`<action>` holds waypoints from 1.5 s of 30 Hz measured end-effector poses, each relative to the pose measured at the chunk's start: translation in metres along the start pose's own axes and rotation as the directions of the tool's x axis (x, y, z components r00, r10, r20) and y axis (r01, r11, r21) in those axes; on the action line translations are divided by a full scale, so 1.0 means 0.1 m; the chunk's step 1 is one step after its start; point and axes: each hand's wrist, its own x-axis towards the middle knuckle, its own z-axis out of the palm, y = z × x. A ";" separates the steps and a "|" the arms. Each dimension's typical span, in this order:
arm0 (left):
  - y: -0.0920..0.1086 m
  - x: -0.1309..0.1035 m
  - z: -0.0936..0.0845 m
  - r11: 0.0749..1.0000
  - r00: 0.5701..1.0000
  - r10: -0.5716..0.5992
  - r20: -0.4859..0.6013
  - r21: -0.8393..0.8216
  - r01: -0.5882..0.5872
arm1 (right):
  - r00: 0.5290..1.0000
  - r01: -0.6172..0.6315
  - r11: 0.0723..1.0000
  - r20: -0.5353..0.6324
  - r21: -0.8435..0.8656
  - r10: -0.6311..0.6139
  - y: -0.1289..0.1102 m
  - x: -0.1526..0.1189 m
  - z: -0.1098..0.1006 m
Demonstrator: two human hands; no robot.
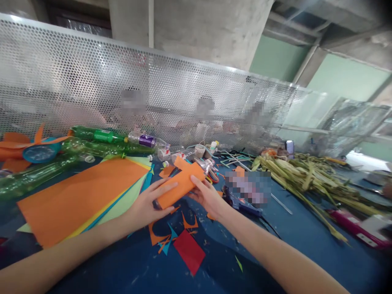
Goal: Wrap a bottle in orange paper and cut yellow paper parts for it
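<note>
Between my two hands is an orange piece of folded paper [181, 185], shaped like a long flat box with a tab sticking up at its far end. My left hand [147, 200] grips the near left end, thumb below and fingers over the top. At the right end my right hand [208, 197] pinches the edge, its other fingers curled underneath. Below them on the blue table lie a red paper rectangle [190, 251] and orange and blue paper scraps [165, 239]. A stack of coloured sheets [85, 196], orange on top, lies beside my left forearm.
Green plastic bottles [39, 175] and an orange-and-blue flower-like craft [41, 152] lie at the left. Right of my hands is a dark blue glue gun [241, 205]. Dried husks [294, 175] and a magenta object [357, 228] lie further right. A perforated metal screen [183, 85] stands behind.
</note>
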 end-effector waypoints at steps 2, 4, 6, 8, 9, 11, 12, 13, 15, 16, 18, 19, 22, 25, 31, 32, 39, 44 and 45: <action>0.02 -0.04 0.01 0.998 1.000 0.025 0.014 -0.065 -0.024 | 1.000 0.005 1.000 -0.020 0.009 -0.004 0.02 -0.11 -0.01; 0.02 -0.06 0.02 0.989 0.999 0.030 0.028 -0.149 -0.025 | 0.999 -0.003 1.000 -0.036 0.021 0.003 0.03 -0.17 -0.04; 0.01 -0.07 0.03 0.978 0.999 0.025 0.027 -0.210 -0.019 | 0.998 -0.021 0.999 -0.065 0.043 0.024 0.05 -0.17 -0.08; 0.01 -0.07 0.04 0.976 0.998 0.044 0.033 -0.214 -0.035 | 0.993 -0.050 0.996 -0.100 0.068 0.057 0.08 -0.13 -0.14; 0.01 -0.07 0.04 0.978 0.997 0.063 0.042 -0.200 -0.053 | 0.991 -0.064 0.995 -0.115 0.078 0.073 0.10 -0.10 -0.17; 0.02 -0.06 0.05 0.981 0.994 0.091 0.057 -0.175 -0.080 | 0.986 -0.089 0.991 -0.132 0.096 0.101 0.15 -0.05 -0.22; 0.03 -0.06 0.05 0.981 0.994 0.099 0.054 -0.170 -0.088 | 0.984 -0.099 0.990 -0.136 0.103 0.113 0.17 -0.03 -0.23; 0.03 -0.06 0.06 0.981 0.994 0.103 0.041 -0.169 -0.095 | 0.984 -0.106 0.988 -0.135 0.109 0.120 0.19 -0.02 -0.24; 0.04 -0.05 0.06 0.980 0.994 0.107 0.004 -0.168 -0.105 | 0.985 -0.113 0.986 -0.118 0.120 0.127 0.23 -0.03 -0.25; 0.03 -0.06 0.06 0.980 0.994 0.108 -0.010 -0.167 -0.108 | 0.986 -0.114 0.986 -0.107 0.123 0.128 0.24 -0.03 -0.25; 0.03 -0.06 0.07 0.981 0.994 0.107 -0.013 -0.159 -0.107 | 0.988 -0.111 0.986 -0.095 0.129 0.123 0.25 -0.04 -0.24; 0.02 -0.06 0.07 0.983 0.995 0.103 -0.004 -0.151 -0.103 | 0.988 -0.110 0.985 -0.095 0.130 0.123 0.25 -0.04 -0.24; 0.02 -0.07 0.08 0.988 0.996 0.087 0.015 -0.133 -0.084 | 0.985 -0.117 0.985 -0.110 0.124 0.131 0.24 -0.04 -0.23; 0.01 -0.08 0.09 0.988 0.996 0.091 -0.002 -0.129 -0.090 | 0.984 -0.121 0.986 -0.117 0.113 0.135 0.23 -0.03 -0.23; 0.01 -0.07 0.09 0.987 0.995 0.099 -0.006 -0.129 -0.099 | 0.986 -0.112 0.989 -0.115 0.100 0.123 0.25 -0.03 -0.24; 0.02 -0.07 0.09 0.987 0.996 0.091 0.004 -0.130 -0.090 | 0.987 -0.106 0.990 -0.114 0.098 0.117 0.25 -0.04 -0.24; 0.05 -0.05 0.08 0.985 0.998 -0.042 0.043 -0.168 0.049 | 0.989 -0.083 0.993 -0.118 0.090 0.093 0.28 -0.03 -0.22; 0.05 -0.06 0.07 0.976 0.996 -0.048 0.069 -0.209 0.062 | 0.988 -0.079 0.994 -0.123 0.082 0.089 0.29 -0.04 -0.22; 0.04 -0.06 0.07 0.973 0.997 -0.047 0.069 -0.223 0.061 | 0.989 -0.078 0.994 -0.123 0.077 0.087 0.29 -0.04 -0.22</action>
